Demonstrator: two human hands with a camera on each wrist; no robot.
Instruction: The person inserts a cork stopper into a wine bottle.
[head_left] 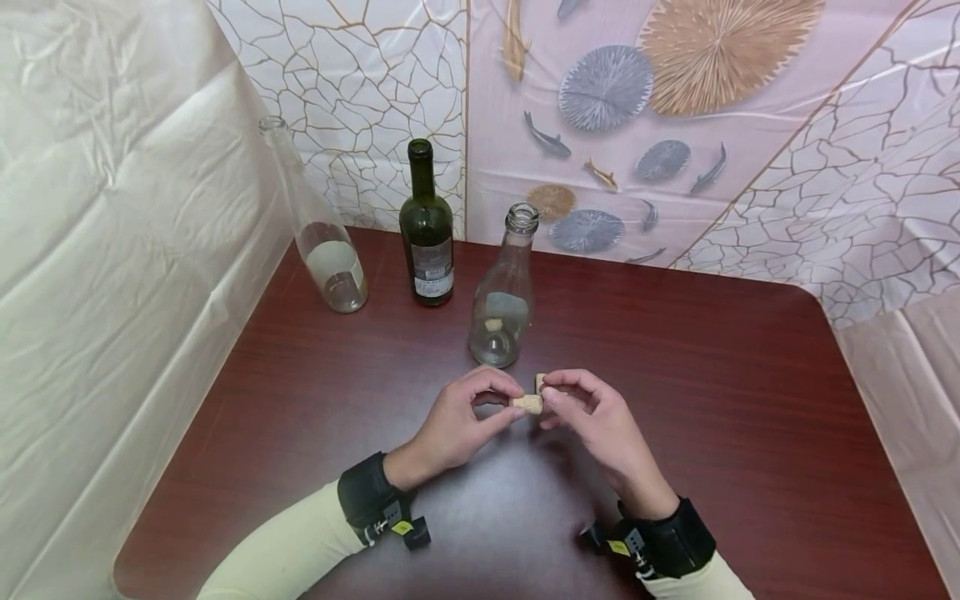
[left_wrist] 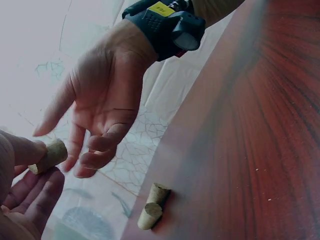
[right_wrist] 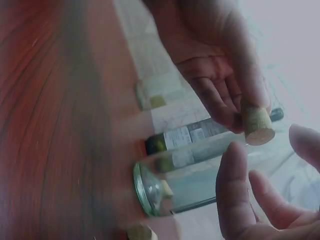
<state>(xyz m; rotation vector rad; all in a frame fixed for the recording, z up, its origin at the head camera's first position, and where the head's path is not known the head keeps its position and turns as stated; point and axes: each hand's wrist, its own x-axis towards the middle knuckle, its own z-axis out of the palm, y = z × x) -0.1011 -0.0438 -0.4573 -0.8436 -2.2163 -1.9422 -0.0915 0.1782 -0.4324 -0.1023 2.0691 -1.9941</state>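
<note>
My left hand (head_left: pixel 456 418) pinches a pale cork (head_left: pixel 528 404) between thumb and fingers above the table. Beside it, my right hand (head_left: pixel 600 415) has its fingers loosely bent and apart; in the left wrist view a gap shows between them and the held cork (left_wrist: pixel 50 156). Two more corks (left_wrist: pixel 151 216) stand close together on the table in that view; the head view shows just one table cork (head_left: pixel 540 382), partly behind the right fingers. Just beyond the hands stands a clear bottle (head_left: pixel 517 267) with a cork (head_left: pixel 492 325) inside, its mouth uncovered.
A dark green bottle (head_left: pixel 426 217) with a label stands upright behind, left of the clear one. Farther left is a tall clear bottle (head_left: pixel 311 208) near the pale side cloth (head_left: pixel 135 250). Patterned cloth (head_left: pixel 375 108) hangs along the back edge of the reddish-brown table (head_left: pixel 712 375).
</note>
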